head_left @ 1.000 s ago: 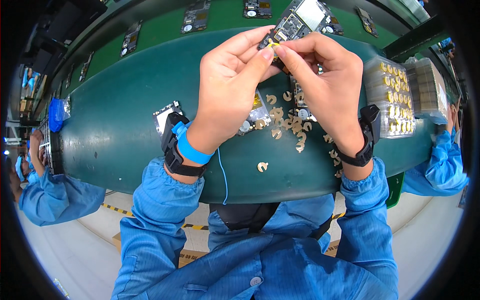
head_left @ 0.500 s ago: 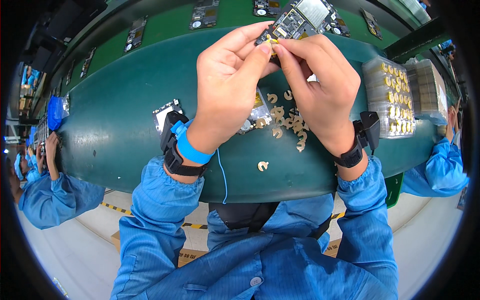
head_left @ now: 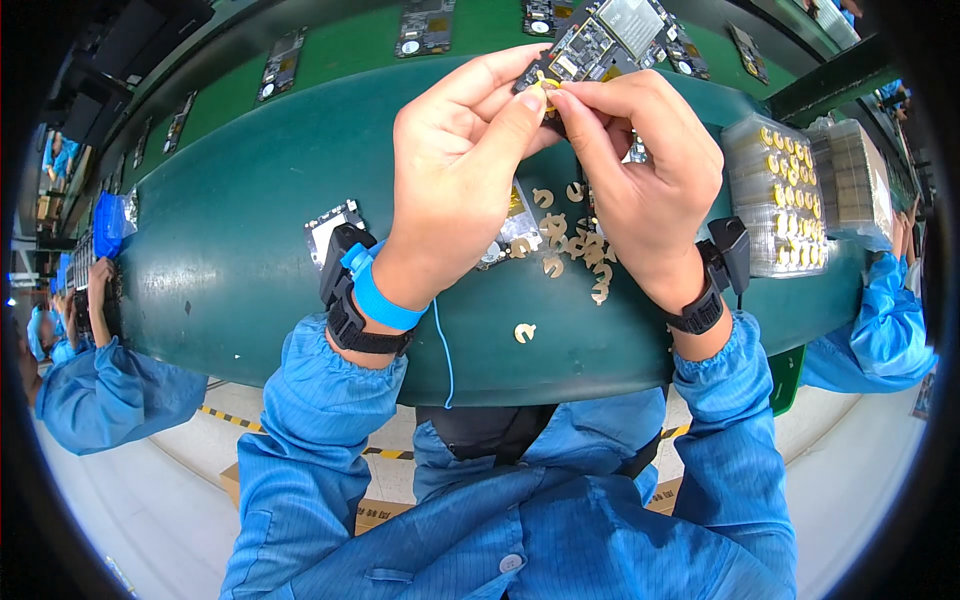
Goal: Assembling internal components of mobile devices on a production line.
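Note:
My left hand (head_left: pixel 455 170) is closed on a black circuit board (head_left: pixel 600 45), which it holds up tilted at the far side of the table. The thumb presses near a small round yellow-rimmed part (head_left: pixel 549 92) at the board's near end. My right hand (head_left: pixel 645 170) pinches at that same part, thumb and forefinger together; the fingertips partly hide it. On the table below, between my wrists, lie several small tan notched discs (head_left: pixel 553 230). Another circuit board (head_left: pixel 520 215) lies partly hidden behind my left hand, and one more board (head_left: pixel 330 232) rests beside my left wrist.
Stacked clear trays (head_left: pixel 780 200) of round yellow parts stand on the right, with more stacked trays (head_left: pixel 850 185) beyond. Along the far side runs a green belt (head_left: pixel 350 50) carrying several boards. A blue cord (head_left: pixel 443 350) hangs from my left wristband. Co-workers' sleeves (head_left: pixel 120 390) show at both sides.
The boards on the far belt have shifted slightly to the right. My fingers have moved only slightly at the yellow-rimmed part. At the left, a co-worker's hand has shifted.

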Demonstrator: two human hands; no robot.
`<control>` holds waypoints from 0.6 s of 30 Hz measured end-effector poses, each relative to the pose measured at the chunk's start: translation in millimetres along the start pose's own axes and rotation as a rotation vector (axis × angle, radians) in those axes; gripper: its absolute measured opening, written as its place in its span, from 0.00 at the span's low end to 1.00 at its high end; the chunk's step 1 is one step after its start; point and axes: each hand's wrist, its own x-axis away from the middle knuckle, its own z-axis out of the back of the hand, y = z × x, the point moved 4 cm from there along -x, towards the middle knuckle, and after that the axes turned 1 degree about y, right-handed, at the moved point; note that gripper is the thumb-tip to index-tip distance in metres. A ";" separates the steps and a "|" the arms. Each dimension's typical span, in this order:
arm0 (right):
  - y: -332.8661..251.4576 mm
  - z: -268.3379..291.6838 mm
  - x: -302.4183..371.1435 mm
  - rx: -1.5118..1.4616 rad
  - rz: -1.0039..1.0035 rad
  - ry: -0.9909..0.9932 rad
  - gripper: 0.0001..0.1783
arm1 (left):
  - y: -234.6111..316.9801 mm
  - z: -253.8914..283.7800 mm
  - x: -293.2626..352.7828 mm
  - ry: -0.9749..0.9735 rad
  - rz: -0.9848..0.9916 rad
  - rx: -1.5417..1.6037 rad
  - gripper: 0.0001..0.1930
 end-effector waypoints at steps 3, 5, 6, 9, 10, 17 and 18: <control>0.3 -0.3 0.2 -0.002 -0.001 -0.004 0.07 | -0.8 0.3 -0.3 0.003 0.002 -0.007 0.19; -0.4 -1.2 0.0 0.009 0.039 -0.001 0.08 | -2.6 2.0 -1.4 -0.003 -0.011 -0.013 0.19; -0.6 -0.9 0.1 0.008 0.039 0.000 0.08 | -3.0 2.2 -1.7 -0.010 -0.023 -0.019 0.18; -2.5 -1.7 -0.6 0.029 0.063 -0.005 0.08 | -1.6 3.1 -1.8 0.002 -0.017 -0.026 0.18; -3.0 -1.3 -0.9 0.041 0.073 -0.011 0.08 | -1.6 2.9 -1.9 0.001 -0.017 -0.027 0.18; -2.9 -1.9 -0.6 0.044 0.078 -0.044 0.08 | -3.9 4.2 -1.6 0.035 -0.004 -0.026 0.17; -3.6 -1.5 -0.8 0.043 0.078 -0.044 0.08 | -4.2 4.9 -1.5 0.049 -0.001 -0.028 0.17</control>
